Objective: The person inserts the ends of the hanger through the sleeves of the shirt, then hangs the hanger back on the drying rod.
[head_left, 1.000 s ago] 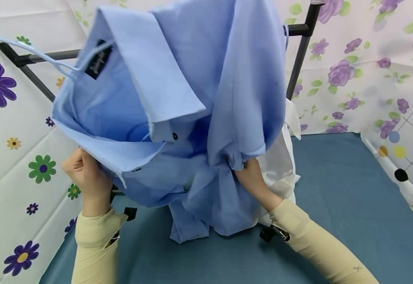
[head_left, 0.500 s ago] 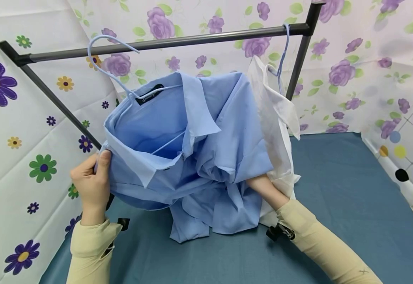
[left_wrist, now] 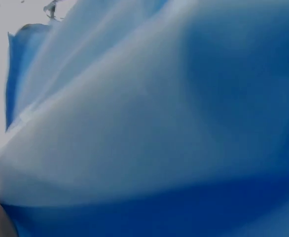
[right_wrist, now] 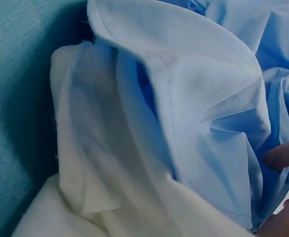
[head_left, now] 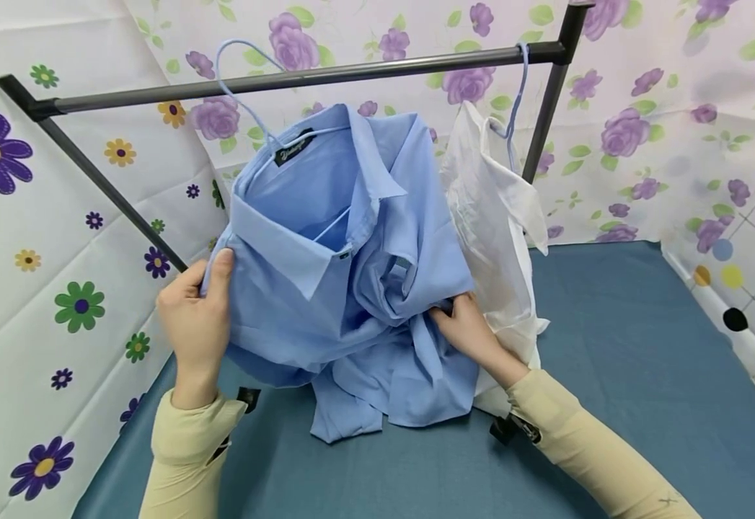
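Observation:
A light blue shirt [head_left: 280, 267] with a dark collar label hangs tilted on a light blue hanger [head_left: 247, 108], its neck opening facing up and left. The hanger's hook overlaps the grey rod [head_left: 364, 74]; whether it bears on the rod I cannot tell. My left hand [head_left: 195, 317] pinches the shirt's shoulder and hanger end, thumb in front. At the lower right, my right hand [head_left: 471, 328] pinches the shirt's sleeve edge; in the right wrist view its fingers [right_wrist: 285, 152] lie against folded cloth. Blue cloth [left_wrist: 110, 138] fills most of the left wrist view.
A white shirt [head_left: 490, 209] hangs at the rod's right end on a blue hanger [head_left: 518, 108], close behind the blue shirt. Black rack posts [head_left: 117, 191] stand on both sides. A teal cloth [head_left: 611, 375] covers the surface below; flowered sheets [head_left: 643, 144] form the walls.
The blue shirt has come down from high in front of the rod, then shifted right and slightly up with my left hand. Its hook has moved right along the rod; my right hand shows more.

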Motion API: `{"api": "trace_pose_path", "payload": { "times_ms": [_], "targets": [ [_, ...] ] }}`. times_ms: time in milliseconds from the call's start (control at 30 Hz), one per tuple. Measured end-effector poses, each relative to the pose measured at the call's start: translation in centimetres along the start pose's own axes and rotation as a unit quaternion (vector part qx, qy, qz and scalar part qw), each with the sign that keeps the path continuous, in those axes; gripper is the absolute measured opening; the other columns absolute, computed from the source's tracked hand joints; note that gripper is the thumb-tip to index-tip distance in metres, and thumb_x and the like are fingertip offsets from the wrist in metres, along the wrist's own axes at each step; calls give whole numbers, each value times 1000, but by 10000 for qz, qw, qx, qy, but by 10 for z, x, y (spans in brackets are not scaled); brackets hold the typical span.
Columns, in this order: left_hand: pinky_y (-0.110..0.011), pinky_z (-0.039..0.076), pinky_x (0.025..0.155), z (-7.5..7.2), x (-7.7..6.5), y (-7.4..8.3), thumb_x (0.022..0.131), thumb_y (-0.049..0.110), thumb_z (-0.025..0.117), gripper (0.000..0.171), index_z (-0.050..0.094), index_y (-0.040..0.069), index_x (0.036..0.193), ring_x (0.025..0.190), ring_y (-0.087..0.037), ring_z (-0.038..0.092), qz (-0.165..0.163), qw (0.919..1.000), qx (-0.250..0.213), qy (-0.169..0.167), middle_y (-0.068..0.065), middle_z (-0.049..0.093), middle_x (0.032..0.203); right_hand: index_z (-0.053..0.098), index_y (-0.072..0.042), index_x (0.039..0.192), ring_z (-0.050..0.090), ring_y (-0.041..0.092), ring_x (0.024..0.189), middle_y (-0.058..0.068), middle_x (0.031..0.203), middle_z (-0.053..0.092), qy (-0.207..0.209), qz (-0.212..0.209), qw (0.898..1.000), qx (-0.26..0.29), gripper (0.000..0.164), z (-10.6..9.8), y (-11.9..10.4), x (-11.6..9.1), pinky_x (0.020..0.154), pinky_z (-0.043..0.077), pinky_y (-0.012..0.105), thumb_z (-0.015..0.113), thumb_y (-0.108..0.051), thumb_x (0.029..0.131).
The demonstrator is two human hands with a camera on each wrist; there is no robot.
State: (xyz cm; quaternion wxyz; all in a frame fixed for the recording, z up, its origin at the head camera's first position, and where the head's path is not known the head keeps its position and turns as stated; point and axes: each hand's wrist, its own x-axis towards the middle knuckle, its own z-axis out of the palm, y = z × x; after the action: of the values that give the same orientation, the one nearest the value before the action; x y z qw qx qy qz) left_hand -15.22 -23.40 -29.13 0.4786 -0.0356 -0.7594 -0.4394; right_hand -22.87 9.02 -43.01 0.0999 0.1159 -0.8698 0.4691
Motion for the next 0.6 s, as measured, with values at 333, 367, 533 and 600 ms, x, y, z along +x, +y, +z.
{"api": "trace_pose_path", "payload": {
  "times_ms": [333, 367, 533, 600],
  "targets": [
    [-23, 26, 43, 31, -2, 21, 102, 30, 63, 53, 46, -1, 63, 45, -9, 38, -695, 9929, -767, -593, 5, 33, 54, 18, 4, 157, 28, 42, 145, 29, 157, 28, -175, -45, 9997, 164, 78, 2, 7, -1, 116, 25, 53, 64, -14, 96],
    [-23, 27, 43, 34, -3, 23, 102, 31, 62, 51, 49, -1, 65, 46, -10, 40, -759, 9906, -917, -678, 5, 35, 55, 18, 4, 157, 27, 43, 145, 28, 158, 27, -184, -62, 9997, 155, 78, 2, 7, -1, 116, 25, 54, 64, -14, 97],
    [-24, 35, 46, 54, -10, 32, 104, 29, 60, 42, 58, -2, 76, 52, -13, 47, -895, 9788, -1510, -1053, 2, 42, 61, 18, 3, 158, 26, 43, 146, 26, 160, 26, -242, -93, 9994, 219, 78, 2, 8, -4, 117, 23, 55, 64, -14, 97],
    [-25, 37, 48, 62, -15, 34, 104, 28, 58, 41, 58, -2, 77, 53, -14, 48, -892, 9749, -1636, -1217, 1, 42, 62, 18, 4, 157, 26, 43, 146, 27, 159, 26, -249, -96, 9994, 216, 78, 2, 9, -5, 117, 23, 55, 64, -14, 97]
  ]
}}
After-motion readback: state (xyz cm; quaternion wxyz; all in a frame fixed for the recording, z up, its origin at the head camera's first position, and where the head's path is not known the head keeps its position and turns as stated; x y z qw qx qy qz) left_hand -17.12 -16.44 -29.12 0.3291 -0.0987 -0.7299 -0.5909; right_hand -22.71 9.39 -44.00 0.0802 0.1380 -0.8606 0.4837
